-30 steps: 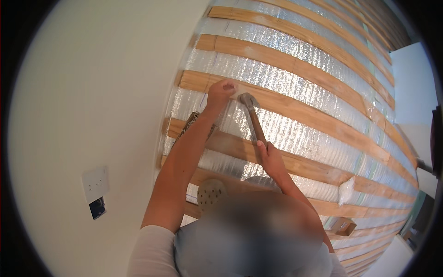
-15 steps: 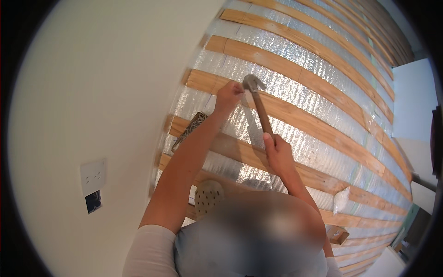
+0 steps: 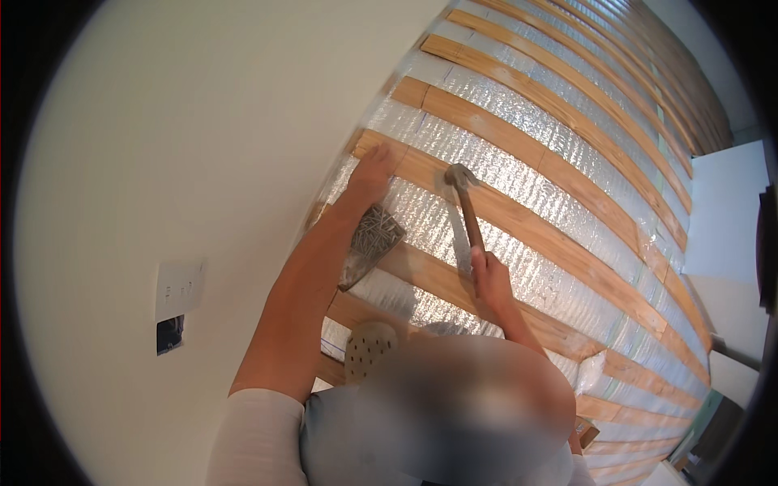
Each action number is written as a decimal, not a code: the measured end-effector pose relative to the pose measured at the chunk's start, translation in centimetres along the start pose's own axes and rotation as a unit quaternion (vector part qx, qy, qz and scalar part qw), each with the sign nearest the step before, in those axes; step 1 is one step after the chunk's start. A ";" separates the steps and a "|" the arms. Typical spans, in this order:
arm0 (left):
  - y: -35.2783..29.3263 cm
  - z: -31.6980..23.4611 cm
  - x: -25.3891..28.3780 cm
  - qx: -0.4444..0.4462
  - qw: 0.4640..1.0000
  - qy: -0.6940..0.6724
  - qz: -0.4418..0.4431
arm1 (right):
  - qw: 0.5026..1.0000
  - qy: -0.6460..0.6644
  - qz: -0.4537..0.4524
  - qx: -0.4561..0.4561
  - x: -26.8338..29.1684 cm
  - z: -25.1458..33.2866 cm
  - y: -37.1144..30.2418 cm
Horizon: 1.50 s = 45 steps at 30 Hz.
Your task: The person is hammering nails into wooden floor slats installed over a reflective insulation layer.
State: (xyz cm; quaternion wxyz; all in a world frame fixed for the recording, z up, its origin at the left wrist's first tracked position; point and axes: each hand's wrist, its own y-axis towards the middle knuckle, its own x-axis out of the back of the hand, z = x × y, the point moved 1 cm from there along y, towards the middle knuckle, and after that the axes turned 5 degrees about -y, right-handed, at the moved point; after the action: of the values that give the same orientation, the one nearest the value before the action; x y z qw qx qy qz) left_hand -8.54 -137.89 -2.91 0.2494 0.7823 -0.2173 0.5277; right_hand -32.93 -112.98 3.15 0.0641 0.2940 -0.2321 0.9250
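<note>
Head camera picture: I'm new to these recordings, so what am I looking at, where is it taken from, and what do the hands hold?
A fisheye camera worn on the person's head looks down, so straight edges bend. The surface is shiny foil insulation crossed by wooden battens, beside a white wall. The left hand presses flat on a batten. The right hand grips a hammer by its wooden handle, head raised near the batten. A box of nails lies below the left forearm.
</note>
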 end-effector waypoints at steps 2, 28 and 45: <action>0.3 -0.2 0.2 0.043 0.998 -0.037 0.030 | 1.000 0.010 0.002 0.028 2.1 4.2 -0.6; 1.3 0.9 -0.9 0.032 0.994 -0.018 0.104 | 0.959 -0.058 -0.153 0.231 1.7 -1.9 0.4; -0.2 0.8 0.6 0.054 0.996 -0.036 0.059 | 0.991 0.123 0.051 0.018 6.9 6.4 -0.2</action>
State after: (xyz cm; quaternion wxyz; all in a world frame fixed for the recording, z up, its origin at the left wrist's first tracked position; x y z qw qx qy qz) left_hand -7.61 -138.23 -2.60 0.1672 0.7993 -0.2429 0.5236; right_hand -35.28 -115.91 11.79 0.0397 0.1669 -0.2202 0.9602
